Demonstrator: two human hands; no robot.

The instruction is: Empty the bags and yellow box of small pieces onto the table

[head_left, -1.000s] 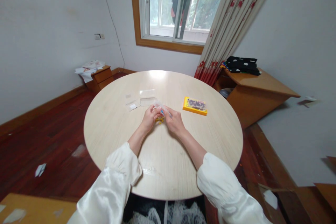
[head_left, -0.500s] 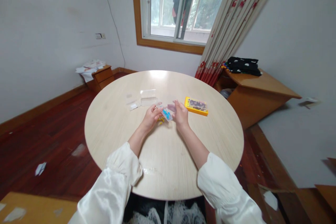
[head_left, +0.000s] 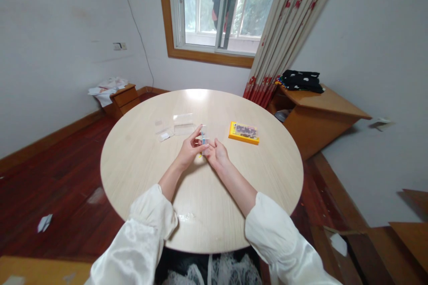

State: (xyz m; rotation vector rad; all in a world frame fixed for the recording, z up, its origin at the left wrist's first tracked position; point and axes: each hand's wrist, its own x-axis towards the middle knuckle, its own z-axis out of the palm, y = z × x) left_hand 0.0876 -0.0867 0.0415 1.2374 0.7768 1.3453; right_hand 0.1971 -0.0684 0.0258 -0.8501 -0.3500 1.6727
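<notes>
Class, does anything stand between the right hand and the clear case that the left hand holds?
No object visibly does. The right hand, open, is beside the lower end of the clear case; only the left hand has its thumb across it. Contact is unclear.

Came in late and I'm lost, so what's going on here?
The person's left hand is holding a small clear case showing some blue, at a pale round table. The right hand is open, palm up, close by the case; whether it touches is hard to tell. A clear container lies beyond the left hand, and a yellow box lies off to the right.
</notes>
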